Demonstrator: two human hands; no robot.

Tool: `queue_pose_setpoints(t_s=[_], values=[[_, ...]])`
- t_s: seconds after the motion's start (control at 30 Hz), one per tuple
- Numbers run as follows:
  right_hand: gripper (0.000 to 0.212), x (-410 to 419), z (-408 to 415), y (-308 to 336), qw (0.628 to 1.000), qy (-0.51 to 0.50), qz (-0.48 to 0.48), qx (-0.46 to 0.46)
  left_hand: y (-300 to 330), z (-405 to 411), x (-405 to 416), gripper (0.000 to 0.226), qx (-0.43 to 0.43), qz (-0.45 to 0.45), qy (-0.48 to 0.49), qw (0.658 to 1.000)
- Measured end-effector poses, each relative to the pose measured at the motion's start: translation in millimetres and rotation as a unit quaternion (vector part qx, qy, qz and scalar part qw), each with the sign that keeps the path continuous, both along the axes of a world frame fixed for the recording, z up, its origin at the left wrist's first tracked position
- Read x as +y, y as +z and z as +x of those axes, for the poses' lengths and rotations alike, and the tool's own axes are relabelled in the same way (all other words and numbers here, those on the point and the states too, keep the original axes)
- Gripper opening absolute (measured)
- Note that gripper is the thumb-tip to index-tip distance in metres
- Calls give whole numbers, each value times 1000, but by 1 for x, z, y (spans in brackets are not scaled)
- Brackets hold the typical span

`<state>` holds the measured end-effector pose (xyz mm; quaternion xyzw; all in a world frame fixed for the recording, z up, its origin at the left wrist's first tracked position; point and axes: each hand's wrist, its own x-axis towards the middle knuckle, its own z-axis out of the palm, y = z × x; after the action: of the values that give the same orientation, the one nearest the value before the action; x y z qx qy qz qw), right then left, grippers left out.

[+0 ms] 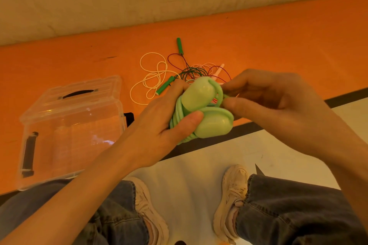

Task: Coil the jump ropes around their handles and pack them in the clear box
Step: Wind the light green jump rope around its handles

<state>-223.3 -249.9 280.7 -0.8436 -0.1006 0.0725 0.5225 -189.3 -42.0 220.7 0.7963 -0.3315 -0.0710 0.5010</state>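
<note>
- The left hand (159,119) grips the pale green jump rope (201,109): its fingers are curled round the two handles, thumb pressed on the lower one, with the cord wound around them in several turns.
- The right hand (278,101) pinches the free cord end, thumb and forefinger narrow, just right of the handles.
- The bundle is held in the air, right of the clear box (69,125) and apart from it.
- Risk: if the pinch slips before the end is tucked, the springy cord would likely unwind, starting from the outer turn.
- Risk: the handles lie side by side, not locked; a looser left grip could let them splay and slacken the coil.
- Risk: the box stands open with its lid (83,93) tipped back; a loose bundle dropped in could spring apart.
- Risk: beyond the bundle, right of the box, the white rope (151,77) and dark ropes (191,69) with green handles (179,45) overlap on the orange mat (278,42); lifting one may drag the others.
</note>
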Motion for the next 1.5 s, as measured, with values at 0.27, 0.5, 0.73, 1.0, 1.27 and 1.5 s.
queue_pose_setpoints(t_s=[0.27,0.5,0.73,1.0,1.27,1.5], values=[[28,-4,5,-7,999,-2,6,38,0,1,0,48,-3,58,29,998],[18,-9,8,-9,997,64,-37,6,0,0,-1,57,27,24,1,999],[17,-8,8,-4,994,46,69,72,3,-4,-3,56,41,14,-14,999],[17,0,5,-3,996,-16,63,60,0,-3,0,40,-4,86,22,996],[21,5,5,-1,997,-47,39,49,1,-4,-2,38,0,76,30,997],[36,0,4,2,997,-10,-11,74,-2,-5,3,40,-24,139,46,989]])
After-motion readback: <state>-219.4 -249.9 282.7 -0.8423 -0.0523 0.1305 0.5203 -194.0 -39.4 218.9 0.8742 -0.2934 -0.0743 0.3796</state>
